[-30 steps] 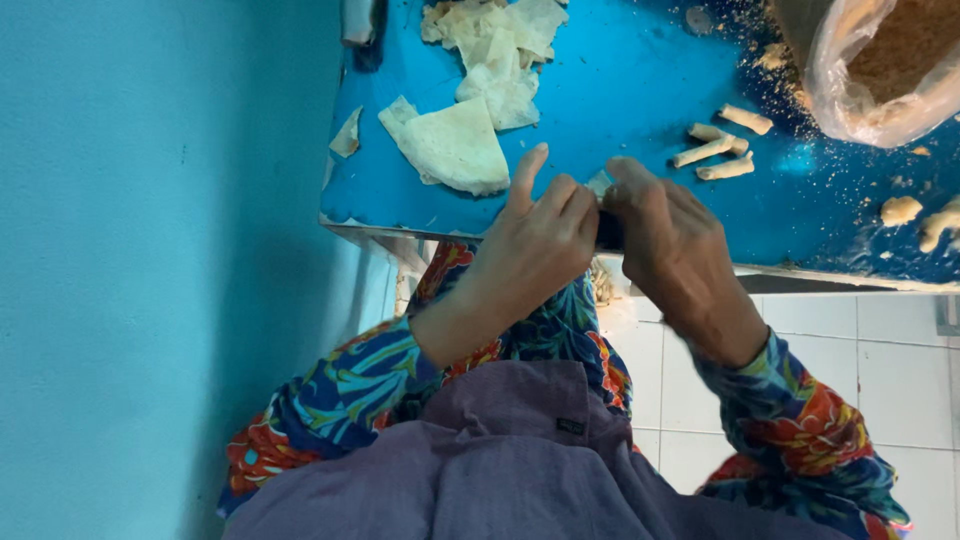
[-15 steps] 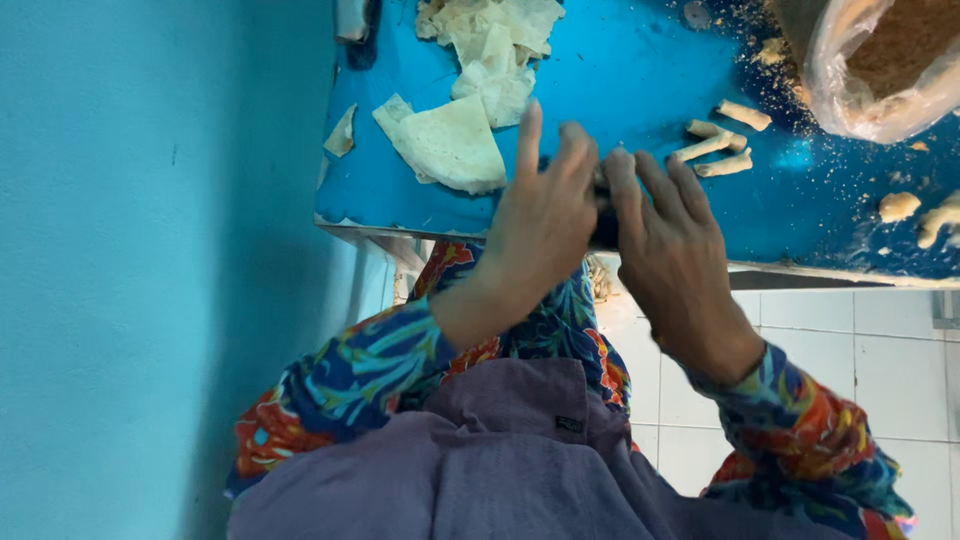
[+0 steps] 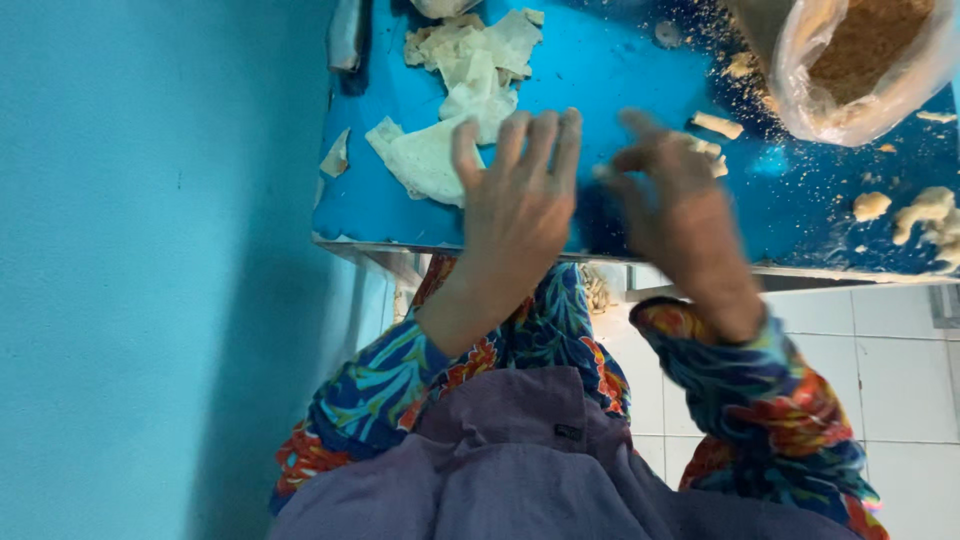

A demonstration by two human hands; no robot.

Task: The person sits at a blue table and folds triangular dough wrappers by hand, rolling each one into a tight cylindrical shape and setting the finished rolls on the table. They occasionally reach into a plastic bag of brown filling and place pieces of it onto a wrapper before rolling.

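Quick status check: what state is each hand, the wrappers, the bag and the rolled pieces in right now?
left hand: fingers spread, flat over the table edge
right hand: blurred, fingers bent, grip unclear
wrapper sheets: loose, crumpled pile
plastic bag: open, holding brown crumbs
rolled pieces: lying on the blue table
dough lumps: unshaped, at the table's right

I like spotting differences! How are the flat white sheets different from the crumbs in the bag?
The white sheets are pale, thin and flat, lying loose on the blue table beside the left hand. The crumbs are brown and grainy, heaped inside a clear plastic bag past the right hand. Both are on the same table.
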